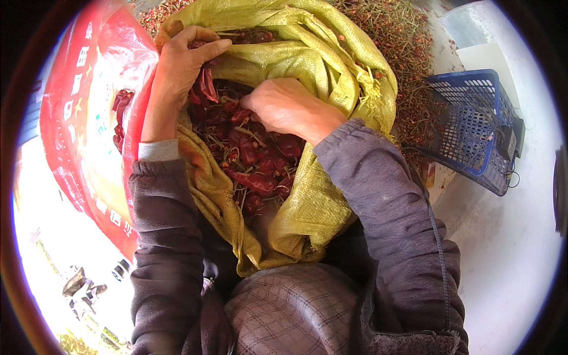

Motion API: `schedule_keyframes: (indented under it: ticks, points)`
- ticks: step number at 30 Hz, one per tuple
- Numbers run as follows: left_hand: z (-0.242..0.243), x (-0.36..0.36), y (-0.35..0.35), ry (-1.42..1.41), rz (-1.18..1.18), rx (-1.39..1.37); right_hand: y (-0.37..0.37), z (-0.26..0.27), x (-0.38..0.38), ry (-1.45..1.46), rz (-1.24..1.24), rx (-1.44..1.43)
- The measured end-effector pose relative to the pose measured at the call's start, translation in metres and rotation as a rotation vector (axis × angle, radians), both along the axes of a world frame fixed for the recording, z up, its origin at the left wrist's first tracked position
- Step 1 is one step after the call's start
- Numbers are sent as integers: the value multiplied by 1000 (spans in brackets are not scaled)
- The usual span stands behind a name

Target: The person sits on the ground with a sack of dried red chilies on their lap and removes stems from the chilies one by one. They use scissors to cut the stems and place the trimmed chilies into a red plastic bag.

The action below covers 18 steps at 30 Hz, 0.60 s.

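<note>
A yellow woven sack (310,208) stands open before me, its mouth rolled into loose folds. Inside lies a heap of dried red chili peppers (253,155) mixed with pale stalks. My left hand (186,57) is at the far left of the sack's mouth, its fingers curled around a few dried chilies (207,83) that stick out below the palm. Down in the sack, my right hand (288,106) touches the heap with curled fingers. Its fingertips are hidden, so whether it grips a chili is unclear.
A red and white plastic sack (95,177) bearing writing stands close on the left, with dried chilies (120,117) showing in it. Behind the yellow sack spreads a pile of stalks and chili bits (399,49). A blue plastic basket (470,120) leans at the right, tilted.
</note>
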<state>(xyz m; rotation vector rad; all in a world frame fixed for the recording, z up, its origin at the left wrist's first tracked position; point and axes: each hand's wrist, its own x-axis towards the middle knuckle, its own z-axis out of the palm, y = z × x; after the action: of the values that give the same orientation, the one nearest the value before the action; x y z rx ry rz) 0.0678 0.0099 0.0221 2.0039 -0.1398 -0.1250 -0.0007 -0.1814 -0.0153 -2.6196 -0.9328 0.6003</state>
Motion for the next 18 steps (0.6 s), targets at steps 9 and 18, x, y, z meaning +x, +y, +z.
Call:
schedule_keyframes:
  ticks: [9, 18]
  points:
    - [9, -5, 5, 93, -76, -87, -33, 40, 10, 542, -481, 597]
    - [9, -27, -28, 372, -192, -457, -23, 29, 4, 445, -653, 878]
